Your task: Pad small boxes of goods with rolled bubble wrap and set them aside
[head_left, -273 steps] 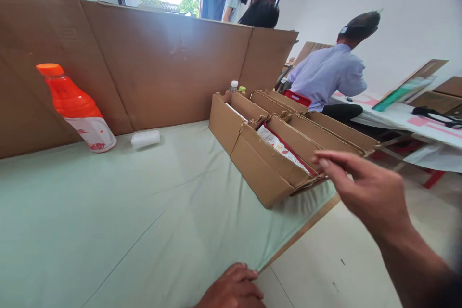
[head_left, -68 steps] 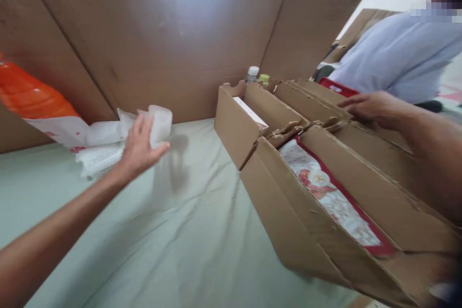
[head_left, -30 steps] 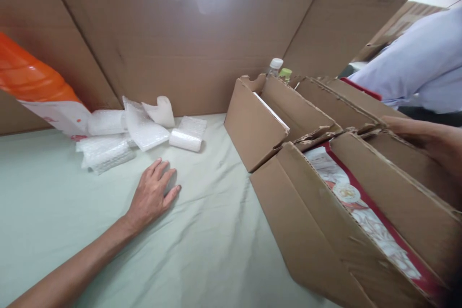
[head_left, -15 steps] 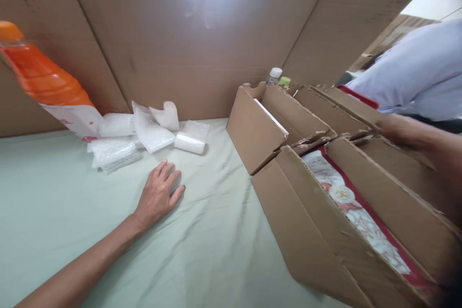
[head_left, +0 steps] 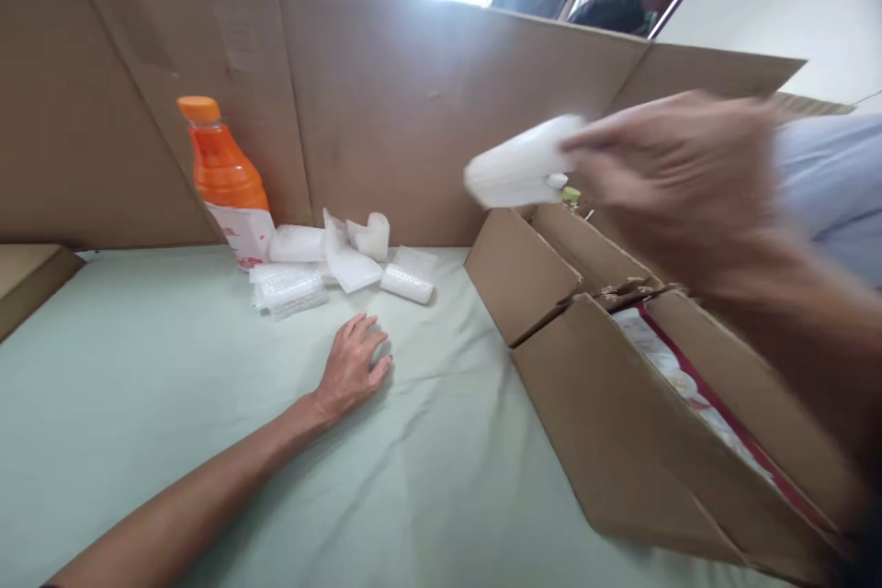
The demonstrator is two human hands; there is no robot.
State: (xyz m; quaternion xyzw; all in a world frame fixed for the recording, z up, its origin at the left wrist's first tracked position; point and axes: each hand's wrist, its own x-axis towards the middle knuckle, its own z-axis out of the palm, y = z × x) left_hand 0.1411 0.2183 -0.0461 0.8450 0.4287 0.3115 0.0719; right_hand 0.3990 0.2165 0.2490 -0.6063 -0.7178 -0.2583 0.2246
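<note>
My left hand (head_left: 353, 366) rests palm down on the pale green cloth (head_left: 386, 459), fingers spread and holding nothing. Just beyond it lie several pieces of bubble wrap (head_left: 296, 285), some rolled up. An orange bottle (head_left: 231, 175) with an orange cap and white label stands behind them. On the right, my right hand (head_left: 679, 175), smeared by motion, grips a white roll (head_left: 516, 167) by one end above the cardboard boxes. The roll is blurred; it resembles rolled packing wrap. Below it, the open divided cardboard box (head_left: 613, 423) holds a red-and-white printed pack (head_left: 682, 377).
A tall cardboard panel (head_left: 413, 110) closes off the back. Behind the boxes show a green bottle cap (head_left: 571, 196) and a person's light blue sleeve (head_left: 827, 175). At the far left is a cardboard edge (head_left: 34, 280).
My right hand has come up out of the boxes and leftward, now with the white roll in it. My left hand stays on the cloth. The view has turned left and up.
</note>
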